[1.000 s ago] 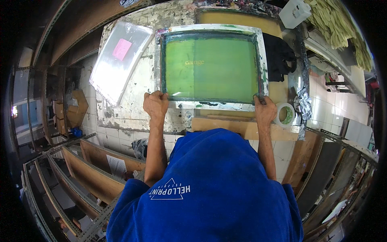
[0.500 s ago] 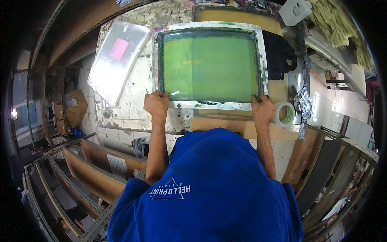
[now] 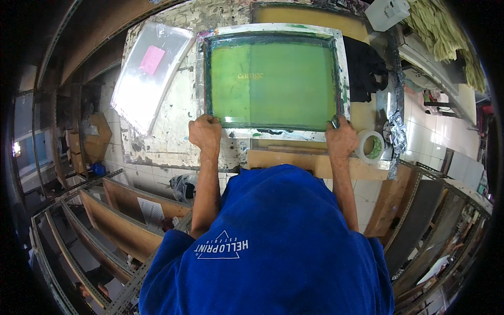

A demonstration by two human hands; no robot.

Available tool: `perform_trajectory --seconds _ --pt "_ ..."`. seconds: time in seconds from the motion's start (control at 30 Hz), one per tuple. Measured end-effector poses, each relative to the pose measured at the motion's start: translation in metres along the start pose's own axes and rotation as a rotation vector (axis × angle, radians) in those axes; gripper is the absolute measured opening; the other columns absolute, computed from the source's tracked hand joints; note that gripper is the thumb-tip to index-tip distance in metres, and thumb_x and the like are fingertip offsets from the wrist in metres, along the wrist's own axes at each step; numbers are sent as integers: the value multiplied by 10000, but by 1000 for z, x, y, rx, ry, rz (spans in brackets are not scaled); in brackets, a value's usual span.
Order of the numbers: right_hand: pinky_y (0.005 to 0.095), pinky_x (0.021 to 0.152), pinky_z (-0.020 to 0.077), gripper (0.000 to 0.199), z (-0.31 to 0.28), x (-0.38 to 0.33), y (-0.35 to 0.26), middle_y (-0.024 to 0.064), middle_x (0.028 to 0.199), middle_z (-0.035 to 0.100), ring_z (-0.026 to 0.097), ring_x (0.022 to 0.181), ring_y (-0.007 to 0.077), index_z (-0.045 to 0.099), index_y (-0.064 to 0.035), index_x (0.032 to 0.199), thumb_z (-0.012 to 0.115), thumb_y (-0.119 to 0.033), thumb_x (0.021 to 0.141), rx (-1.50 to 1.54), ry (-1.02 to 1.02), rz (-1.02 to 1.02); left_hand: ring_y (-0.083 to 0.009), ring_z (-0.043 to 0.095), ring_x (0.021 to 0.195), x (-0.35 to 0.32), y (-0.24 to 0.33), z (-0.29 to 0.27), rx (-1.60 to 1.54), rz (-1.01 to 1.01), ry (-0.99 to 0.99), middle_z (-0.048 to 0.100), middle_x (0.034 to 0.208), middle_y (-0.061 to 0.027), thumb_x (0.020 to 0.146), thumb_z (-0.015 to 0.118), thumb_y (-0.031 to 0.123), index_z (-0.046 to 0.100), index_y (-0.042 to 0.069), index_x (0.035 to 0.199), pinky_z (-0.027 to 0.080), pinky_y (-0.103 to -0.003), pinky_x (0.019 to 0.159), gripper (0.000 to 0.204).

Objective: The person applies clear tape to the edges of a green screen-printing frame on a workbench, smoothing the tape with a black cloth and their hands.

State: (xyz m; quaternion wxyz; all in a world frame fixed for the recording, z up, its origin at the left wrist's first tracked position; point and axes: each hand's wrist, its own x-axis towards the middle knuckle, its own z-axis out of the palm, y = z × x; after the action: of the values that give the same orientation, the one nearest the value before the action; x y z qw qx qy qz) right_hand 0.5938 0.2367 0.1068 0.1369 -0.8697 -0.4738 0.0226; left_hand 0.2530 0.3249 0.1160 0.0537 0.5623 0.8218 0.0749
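Observation:
A screen-printing frame (image 3: 273, 79) with whitish, paint-stained edges and green mesh lies before me, a small line of pale lettering in its mesh. My left hand (image 3: 205, 132) is closed on the frame's near left corner, fingers curled over the edge. At the near right corner my right hand (image 3: 342, 137) grips the frame the same way. A dark, shiny spot shows by the right hand's thumb; I cannot tell whether it is a stain or an object. What lies under the frame is mostly hidden.
Left of the frame lies a stack of clear plastic sheets (image 3: 149, 94) with a pink paper (image 3: 151, 60). A tape roll (image 3: 370, 147) sits beside my right hand. Black cloth (image 3: 367, 71) lies right of the frame, below a white container (image 3: 387, 14). Wooden shelving (image 3: 123, 223) stands at lower left.
The whole view has shifted slightly, so the frame sits a little higher in the picture. My right hand's fingers have changed position a little at the corner; both hands stay on the frame.

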Motion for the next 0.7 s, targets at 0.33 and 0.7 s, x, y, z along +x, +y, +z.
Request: perform_trajectory --seconds 0.33,0.7 --pt "538 855 496 590 -22 72 -7 272 1222 571 595 1088 463 490 -57 1295 746 -224 790 119 -42 29 -370 624 882 8 -28 13 -221 -16 76 612 919 -170 679 833 157 504 86 1110 485 -491 734 546" --pt "482 937 490 450 52 242 64 226 1320 585 574 1172 458 617 -92 1295 695 -220 870 -3 -18 -285 -418 294 1373 -27 -47 19 -516 385 32 333 1506 -237 567 848 642 451 54 1394 242 -568 1110 1089"
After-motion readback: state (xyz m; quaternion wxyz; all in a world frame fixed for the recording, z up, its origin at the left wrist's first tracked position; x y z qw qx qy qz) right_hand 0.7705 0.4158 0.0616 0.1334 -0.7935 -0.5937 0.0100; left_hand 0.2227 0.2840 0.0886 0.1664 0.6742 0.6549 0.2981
